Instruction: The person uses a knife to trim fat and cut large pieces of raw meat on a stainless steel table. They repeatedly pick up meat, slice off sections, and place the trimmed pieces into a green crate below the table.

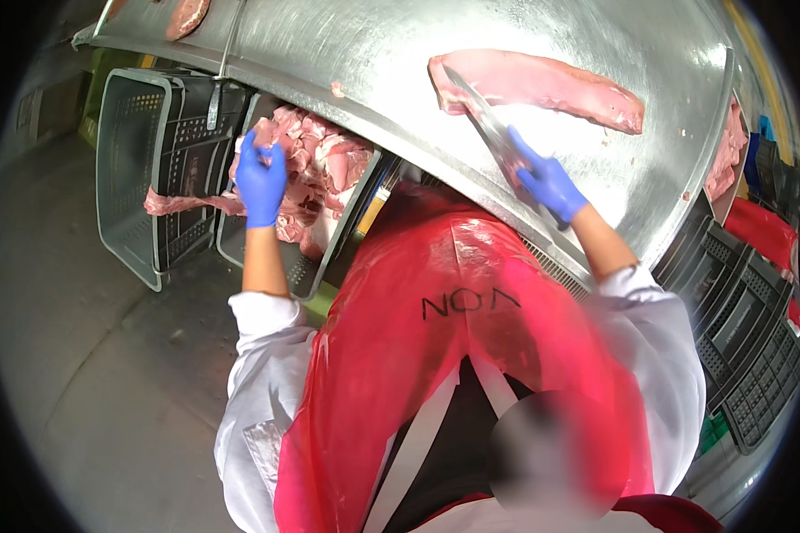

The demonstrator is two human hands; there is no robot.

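Observation:
My left hand [262,182], in a blue glove, is over a grey crate of pink meat pieces [333,160], fingers apart and slightly bent near the pile. A long meat strip [178,202] drapes leftward out of that crate toward an empty crate [129,178]. My right hand [547,182], also blue-gloved, is closed on a knife [480,111], its long blade pointing forward over the steel table's near edge. The blade's tip lies at the left end of a long pink slab of meat [551,89] on the table [347,49].
Smaller meat pieces [187,16] lie at the table's far left, near a hanging metal tool [214,107]. Beyond the right edge are more meat [724,151], a red plastic item [760,231] and stacked black crates [729,311]. My red apron [391,338] meets the table's near side.

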